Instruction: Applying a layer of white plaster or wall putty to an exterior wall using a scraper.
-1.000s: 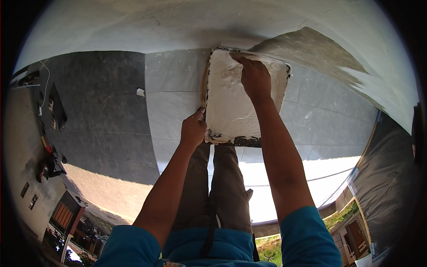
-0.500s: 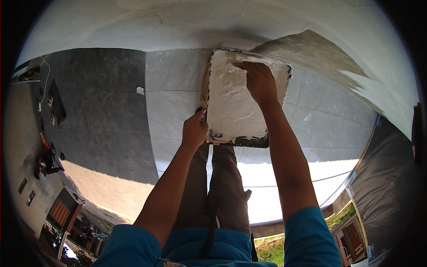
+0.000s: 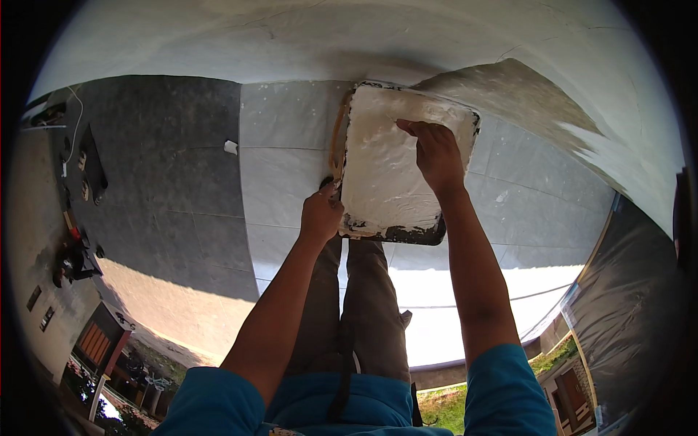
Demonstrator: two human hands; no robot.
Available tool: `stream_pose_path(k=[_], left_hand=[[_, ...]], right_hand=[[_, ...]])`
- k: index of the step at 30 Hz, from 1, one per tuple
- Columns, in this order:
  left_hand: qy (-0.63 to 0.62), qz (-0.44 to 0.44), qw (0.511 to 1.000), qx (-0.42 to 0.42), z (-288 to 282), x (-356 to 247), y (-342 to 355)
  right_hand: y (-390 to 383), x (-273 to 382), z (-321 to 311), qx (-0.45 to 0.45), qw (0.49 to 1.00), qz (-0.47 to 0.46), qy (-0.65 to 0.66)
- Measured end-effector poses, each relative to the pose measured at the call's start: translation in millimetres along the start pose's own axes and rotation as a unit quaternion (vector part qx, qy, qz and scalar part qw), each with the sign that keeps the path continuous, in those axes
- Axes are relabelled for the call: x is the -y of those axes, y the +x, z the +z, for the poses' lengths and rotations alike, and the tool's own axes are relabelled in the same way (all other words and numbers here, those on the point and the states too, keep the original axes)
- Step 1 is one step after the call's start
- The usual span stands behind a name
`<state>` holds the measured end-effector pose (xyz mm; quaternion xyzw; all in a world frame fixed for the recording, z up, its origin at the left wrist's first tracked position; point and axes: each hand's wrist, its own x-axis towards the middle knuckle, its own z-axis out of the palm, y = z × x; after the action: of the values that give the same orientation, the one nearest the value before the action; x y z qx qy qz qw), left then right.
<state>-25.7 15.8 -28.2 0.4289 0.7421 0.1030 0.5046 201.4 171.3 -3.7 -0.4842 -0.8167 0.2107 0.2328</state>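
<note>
A black rectangular tray (image 3: 392,174), thickly coated with white paste, is held out in front of me. My left hand (image 3: 321,214) grips its left edge near the lower corner, fingers closed and partly hidden behind the rim. A curved, light-brown strip (image 3: 337,142) shows along the tray's left side above that hand; what it belongs to is hidden. Over the upper right part of the paste is my right hand (image 3: 438,156), its fingers and thumb drawn together. Whether anything is pinched there cannot be seen.
A pale wall (image 3: 291,43) rises close beyond the tray, with a bare grey patch (image 3: 516,94) at right. Grey tiled floor (image 3: 280,185) lies below, with a small white object (image 3: 231,147) on it. Dark plastic sheeting (image 3: 632,305) stands at right; a white cable (image 3: 78,131) runs at far left.
My right hand has moved toward me and slightly right over the paste, where the surface looks smoother. The tray has shifted a little right; my left hand still grips it.
</note>
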Motion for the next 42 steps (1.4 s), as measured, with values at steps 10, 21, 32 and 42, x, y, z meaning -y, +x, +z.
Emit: stream_pose_path(k=[10,21,32,42], left_hand=[[-0.033,0.007,0.999,-0.006,3.1,0.6,0.0],[-0.023,0.014,1.000,-0.004,4.0,-3.1,-0.1],[-0.010,0.012,1.000,-0.013,2.8,-1.9,-2.0],[-0.002,0.014,1.000,0.005,5.6,3.8,1.7]], right_hand=[[-19.6,7.7,23.2,0.059,0.998,0.011,0.034],[-30.8,-2.0,28.6,0.010,0.998,0.001,-0.056],[22.3,-12.6,8.6,0.010,0.989,0.145,-0.041],[-34.1,15.6,28.8,0.029,0.996,0.082,-0.028]])
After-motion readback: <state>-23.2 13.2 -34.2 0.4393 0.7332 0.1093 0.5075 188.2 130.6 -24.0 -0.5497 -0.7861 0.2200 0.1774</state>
